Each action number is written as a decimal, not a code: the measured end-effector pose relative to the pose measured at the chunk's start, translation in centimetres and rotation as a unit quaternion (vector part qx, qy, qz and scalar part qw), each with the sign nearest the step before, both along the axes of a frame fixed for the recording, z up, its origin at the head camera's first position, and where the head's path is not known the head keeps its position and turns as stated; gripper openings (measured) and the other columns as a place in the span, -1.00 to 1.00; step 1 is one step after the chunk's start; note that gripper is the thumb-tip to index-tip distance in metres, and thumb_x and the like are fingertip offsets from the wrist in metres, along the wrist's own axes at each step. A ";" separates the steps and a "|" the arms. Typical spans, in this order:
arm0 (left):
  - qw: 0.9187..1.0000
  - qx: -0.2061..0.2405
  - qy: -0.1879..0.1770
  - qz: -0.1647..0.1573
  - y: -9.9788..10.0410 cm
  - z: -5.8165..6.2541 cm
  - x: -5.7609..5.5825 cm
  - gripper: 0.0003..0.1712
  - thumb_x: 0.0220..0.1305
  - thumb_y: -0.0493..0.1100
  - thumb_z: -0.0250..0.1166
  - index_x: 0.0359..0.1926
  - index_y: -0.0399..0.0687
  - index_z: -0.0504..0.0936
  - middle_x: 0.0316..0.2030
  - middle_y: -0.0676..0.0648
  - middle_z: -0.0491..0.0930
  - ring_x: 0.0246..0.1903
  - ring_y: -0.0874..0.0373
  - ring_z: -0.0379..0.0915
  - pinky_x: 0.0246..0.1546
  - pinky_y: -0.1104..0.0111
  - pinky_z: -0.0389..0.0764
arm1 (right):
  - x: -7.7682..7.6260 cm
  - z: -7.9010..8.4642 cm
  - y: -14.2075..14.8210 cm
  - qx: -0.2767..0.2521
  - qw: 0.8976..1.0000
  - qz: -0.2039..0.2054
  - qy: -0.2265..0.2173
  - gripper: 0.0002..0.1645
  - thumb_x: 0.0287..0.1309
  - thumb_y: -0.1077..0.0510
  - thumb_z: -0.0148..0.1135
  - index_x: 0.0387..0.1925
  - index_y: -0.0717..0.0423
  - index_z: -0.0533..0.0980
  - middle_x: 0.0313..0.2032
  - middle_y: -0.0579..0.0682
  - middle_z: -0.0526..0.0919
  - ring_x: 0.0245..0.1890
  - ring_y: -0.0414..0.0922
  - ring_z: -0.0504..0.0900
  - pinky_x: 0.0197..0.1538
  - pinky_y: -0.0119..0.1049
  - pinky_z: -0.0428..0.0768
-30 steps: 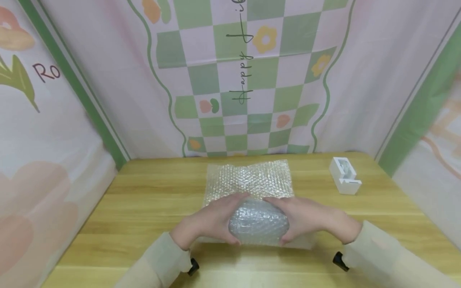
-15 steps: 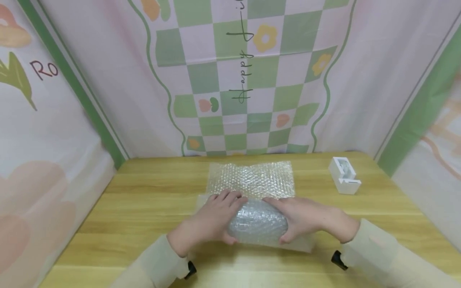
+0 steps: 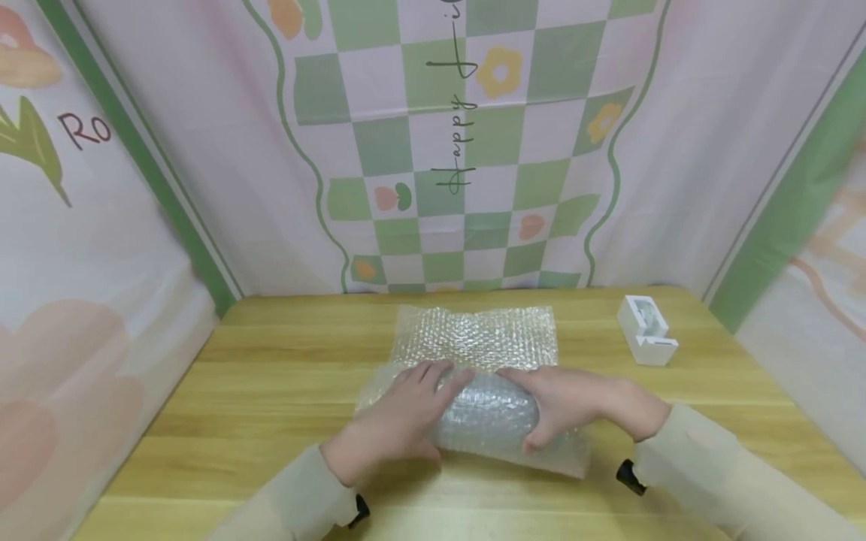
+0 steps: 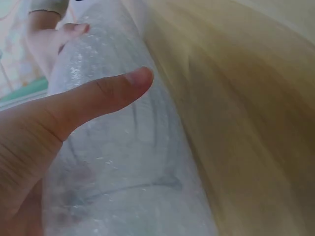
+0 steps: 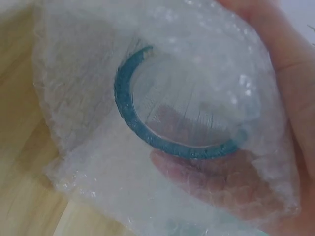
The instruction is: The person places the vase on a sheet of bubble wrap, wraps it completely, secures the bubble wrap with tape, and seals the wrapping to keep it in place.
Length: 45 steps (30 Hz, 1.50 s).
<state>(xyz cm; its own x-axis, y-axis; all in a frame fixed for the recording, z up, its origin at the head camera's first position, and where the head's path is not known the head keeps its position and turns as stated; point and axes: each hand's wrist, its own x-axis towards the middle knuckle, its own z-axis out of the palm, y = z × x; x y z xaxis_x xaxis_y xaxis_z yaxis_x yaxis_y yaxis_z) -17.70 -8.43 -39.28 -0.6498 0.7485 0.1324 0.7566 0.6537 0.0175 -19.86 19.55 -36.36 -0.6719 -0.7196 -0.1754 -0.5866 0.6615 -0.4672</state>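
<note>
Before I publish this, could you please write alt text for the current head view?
A person's left hand and right hand hold a bubble-wrapped roll on a wooden table. Flat bubble wrap spreads beyond it, and a white tape dispenser stands to the right, before a green-checked backdrop.

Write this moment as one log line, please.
left hand: holds bubble wrap roll; right hand: holds its other end; blue ring: visible inside; tape dispenser: on table, untouched

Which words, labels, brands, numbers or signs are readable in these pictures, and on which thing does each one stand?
"Happy", sideways, on the back curtain.
"RO", on the left curtain.
The writing after "Happy" is cut off; I cannot read it.
Bubble wrap and tape dispenser: no readable text.
</note>
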 end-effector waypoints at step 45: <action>0.994 0.001 -0.101 -0.050 -0.2 0.5 -2.4 0.40 -0.27 0.20 0.72 0.56 0.03 0.15 0.28 -0.07 0.47 0.23 0.05 0.41 0.33 0.11 0.42 | -2.1 -0.3 1.5 -0.015 0.986 0.004 -0.167 0.13 -0.02 -0.14 0.57 0.50 0.11 0.25 0.20 -0.07 0.55 0.19 0.02 0.53 0.25 0.17 0.48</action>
